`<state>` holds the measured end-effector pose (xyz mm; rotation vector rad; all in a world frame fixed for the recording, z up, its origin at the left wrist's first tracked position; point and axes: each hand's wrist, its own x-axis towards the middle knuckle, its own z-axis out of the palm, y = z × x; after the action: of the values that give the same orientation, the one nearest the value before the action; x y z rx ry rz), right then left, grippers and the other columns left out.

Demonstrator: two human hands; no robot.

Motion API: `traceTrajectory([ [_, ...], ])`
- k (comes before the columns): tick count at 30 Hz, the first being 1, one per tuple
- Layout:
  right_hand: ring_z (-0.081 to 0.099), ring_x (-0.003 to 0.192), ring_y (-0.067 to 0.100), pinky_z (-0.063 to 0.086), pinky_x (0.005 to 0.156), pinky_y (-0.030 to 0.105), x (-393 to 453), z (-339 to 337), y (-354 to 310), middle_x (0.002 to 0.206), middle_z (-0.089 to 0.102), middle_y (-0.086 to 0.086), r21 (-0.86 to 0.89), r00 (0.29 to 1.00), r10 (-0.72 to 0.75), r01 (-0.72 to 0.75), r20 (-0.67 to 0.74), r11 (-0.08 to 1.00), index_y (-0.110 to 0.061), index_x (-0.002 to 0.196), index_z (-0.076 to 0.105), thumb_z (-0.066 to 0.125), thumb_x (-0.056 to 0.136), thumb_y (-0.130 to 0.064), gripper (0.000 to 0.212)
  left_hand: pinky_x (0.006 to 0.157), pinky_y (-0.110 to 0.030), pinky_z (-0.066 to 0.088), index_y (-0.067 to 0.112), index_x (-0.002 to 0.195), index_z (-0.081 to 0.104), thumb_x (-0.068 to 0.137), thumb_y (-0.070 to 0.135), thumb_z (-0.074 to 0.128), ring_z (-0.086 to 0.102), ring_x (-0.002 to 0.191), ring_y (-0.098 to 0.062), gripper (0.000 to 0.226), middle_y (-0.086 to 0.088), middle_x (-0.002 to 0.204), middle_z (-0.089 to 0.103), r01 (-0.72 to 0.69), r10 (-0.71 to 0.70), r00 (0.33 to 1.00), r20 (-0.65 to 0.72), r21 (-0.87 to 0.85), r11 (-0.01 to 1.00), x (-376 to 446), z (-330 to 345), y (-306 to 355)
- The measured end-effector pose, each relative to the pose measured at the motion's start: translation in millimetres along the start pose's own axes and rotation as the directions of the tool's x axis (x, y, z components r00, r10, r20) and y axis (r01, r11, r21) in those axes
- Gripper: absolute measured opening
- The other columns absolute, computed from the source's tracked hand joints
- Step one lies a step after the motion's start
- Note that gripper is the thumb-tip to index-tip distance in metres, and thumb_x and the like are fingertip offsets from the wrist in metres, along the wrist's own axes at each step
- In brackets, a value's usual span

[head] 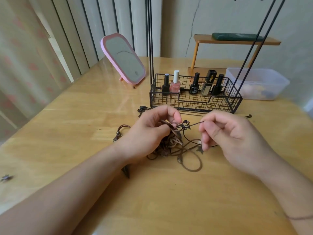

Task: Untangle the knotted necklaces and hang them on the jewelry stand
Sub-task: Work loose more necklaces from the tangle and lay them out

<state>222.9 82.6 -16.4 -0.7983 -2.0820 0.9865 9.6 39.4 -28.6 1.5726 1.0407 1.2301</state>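
Observation:
A tangle of brown cord necklaces (174, 146) lies on the wooden table (84, 116), with loops and a small metal coil trailing toward me. My left hand (152, 133) pinches the knotted, beaded part of the tangle between thumb and fingers. My right hand (227, 134) pinches a thin cord end that runs taut leftward to the knot. Just beyond my hands stands the black wire jewelry stand (194, 97); its uprights rise out of view, with hooks barely showing at the top edge.
The stand's basket holds several nail polish bottles (176, 82). A pink mirror (123, 58) leans at the back left. A clear plastic box (257, 83) and a small wooden shelf (237, 41) sit at the back right. A dark chain (144, 109) lies by the basket.

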Motion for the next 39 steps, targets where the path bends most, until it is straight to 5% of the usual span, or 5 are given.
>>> traceTrajectory([
  [11,0.044,0.036,0.026,0.031,0.039,0.016,-1.3,3.5,-7.4,0.072,0.073,0.015,0.197,0.985,0.168,-0.156,-0.045,0.968,-0.019,0.088,0.038,0.030,0.094,-0.050,0.033,0.065,-0.018,0.045,0.007,0.098,0.056,0.086,0.008,0.051,0.052,0.065,-0.012,0.013,-0.002,0.071,0.059,0.111,-0.090,0.985,0.150,-0.142,0.984,-3.0,2.6,6.4],
  [19,0.021,0.053,0.025,0.021,0.045,0.030,-2.0,-0.8,-9.1,0.056,0.025,0.005,0.246,0.997,0.067,-0.054,-0.043,0.968,-0.017,0.083,0.052,0.063,0.083,-0.052,0.036,0.063,-0.016,0.041,0.017,0.080,0.065,0.089,0.018,0.059,0.049,0.063,-0.008,0.011,0.008,0.066,0.058,0.096,-0.092,0.990,0.106,-0.040,0.995,-3.3,4.2,4.6],
  [26,0.030,0.050,0.020,0.026,0.048,0.027,-6.4,0.7,-6.2,0.055,0.031,0.002,-0.072,0.991,-0.130,0.127,-0.040,0.989,-0.024,0.074,0.062,0.062,0.083,-0.052,0.030,0.063,-0.016,0.043,0.012,0.084,0.064,0.092,0.014,0.055,0.051,0.062,-0.006,0.012,0.006,0.066,0.058,0.075,-0.065,0.992,0.105,-0.094,0.993,-3.0,3.0,4.2],
  [33,0.062,0.071,0.017,0.046,0.068,0.032,-8.0,5.9,-0.1,0.063,0.061,-0.003,-0.051,0.990,-0.093,0.099,0.103,0.994,-0.025,0.087,0.077,0.019,0.097,-0.070,0.074,0.066,-0.016,0.049,0.007,0.093,0.055,0.088,0.003,0.056,0.059,0.064,-0.006,0.006,0.005,0.067,0.063,0.030,-0.007,0.993,0.121,-0.188,0.982,-2.6,1.0,1.5],
  [39,0.066,0.093,0.014,0.051,0.080,0.032,-5.4,8.8,-4.7,0.089,0.071,-0.015,-0.174,0.956,-0.234,0.203,-0.180,0.964,-0.029,0.095,0.073,0.055,0.094,-0.041,0.021,0.072,-0.018,0.051,0.006,0.098,0.054,0.087,-0.004,0.059,0.066,0.072,-0.008,0.015,0.004,0.074,0.067,-0.010,0.042,0.991,0.131,-0.230,0.973,-3.7,1.6,2.5],
])
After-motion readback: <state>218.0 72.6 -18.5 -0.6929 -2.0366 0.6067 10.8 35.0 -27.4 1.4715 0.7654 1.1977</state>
